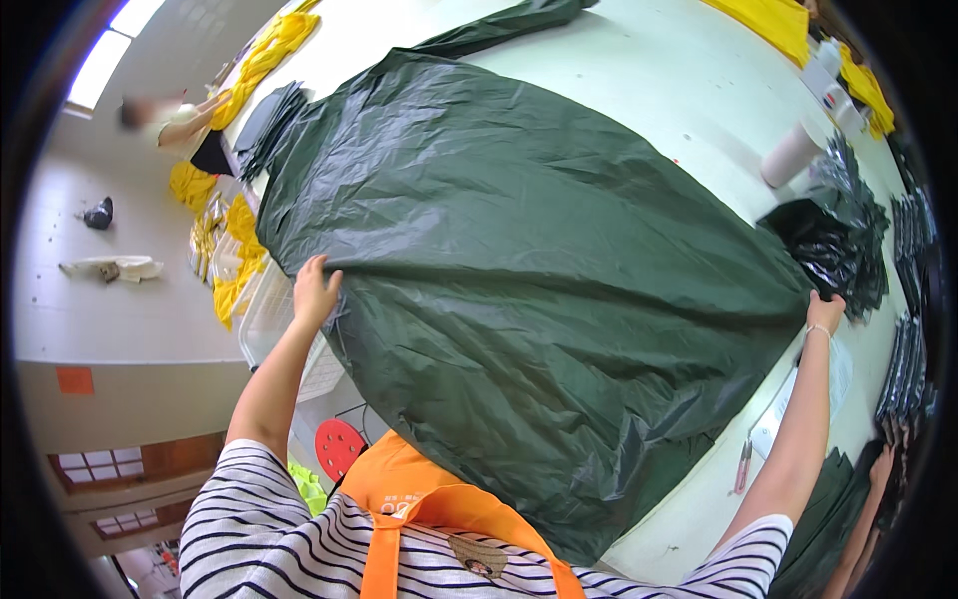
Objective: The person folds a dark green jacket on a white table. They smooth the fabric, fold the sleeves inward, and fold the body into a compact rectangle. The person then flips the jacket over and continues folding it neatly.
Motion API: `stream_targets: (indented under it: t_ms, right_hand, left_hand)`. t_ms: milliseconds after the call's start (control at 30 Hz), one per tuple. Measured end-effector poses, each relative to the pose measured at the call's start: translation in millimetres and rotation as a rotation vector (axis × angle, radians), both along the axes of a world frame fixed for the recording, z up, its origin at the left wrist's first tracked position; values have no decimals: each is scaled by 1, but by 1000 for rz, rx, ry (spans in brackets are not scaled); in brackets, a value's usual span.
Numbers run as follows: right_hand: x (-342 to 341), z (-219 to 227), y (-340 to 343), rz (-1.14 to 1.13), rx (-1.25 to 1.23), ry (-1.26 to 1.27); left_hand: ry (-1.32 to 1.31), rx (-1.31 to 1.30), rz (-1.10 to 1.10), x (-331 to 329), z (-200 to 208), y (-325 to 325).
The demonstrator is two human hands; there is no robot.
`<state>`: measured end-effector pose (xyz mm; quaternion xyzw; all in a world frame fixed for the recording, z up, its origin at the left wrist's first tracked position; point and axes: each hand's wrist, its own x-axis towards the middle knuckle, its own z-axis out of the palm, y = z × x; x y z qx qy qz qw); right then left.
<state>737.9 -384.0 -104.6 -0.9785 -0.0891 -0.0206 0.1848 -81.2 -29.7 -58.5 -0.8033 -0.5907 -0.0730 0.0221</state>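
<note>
A large dark green raincoat (519, 230) of thin, shiny fabric is spread over the white table (659, 70), with one sleeve (509, 28) stretching toward the far side. My left hand (317, 292) has its fingers closed on the left edge. At the right, my right hand (824, 311) pinches a corner of the fabric. Creases run across the raincoat between both hands, and its near part hangs over the table edge in front of my orange apron (399, 479).
Black plastic bags (838, 235) and a white roll (788, 155) lie beyond my right hand. Thread snips (743, 467) rest near my right forearm. Folded dark garments (269, 125), a white plastic basket (264, 309) and a red stool (339, 446) are leftward. Another person handles yellow fabric (264, 60).
</note>
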Motion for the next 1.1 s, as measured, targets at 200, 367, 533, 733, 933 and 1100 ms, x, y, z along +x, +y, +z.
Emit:
stream_targets:
  t_ms: [200,367,533,733,933,1100]
  right_hand:
    - [-220,41,105,721,177,-328]
    - [-447,51,173,995,133,97]
    - [-550,12,209,703,-131,203]
    - [-546,-10,217,673,-189,-93]
    - [-521,-13,281,437,-383,-202]
    - [-551,11,227,313,-72,-179]
  left_hand:
    - [71,-117,317,-98,-21,63]
    - [113,-127,312,-130,-44,147]
    - [219,-112,292,-141,-36,255]
    - [92,-149,218,-142,-89,401]
    - [97,-113,54,-89,-133,510]
    - [-198,-228,-621,-223,-160,642]
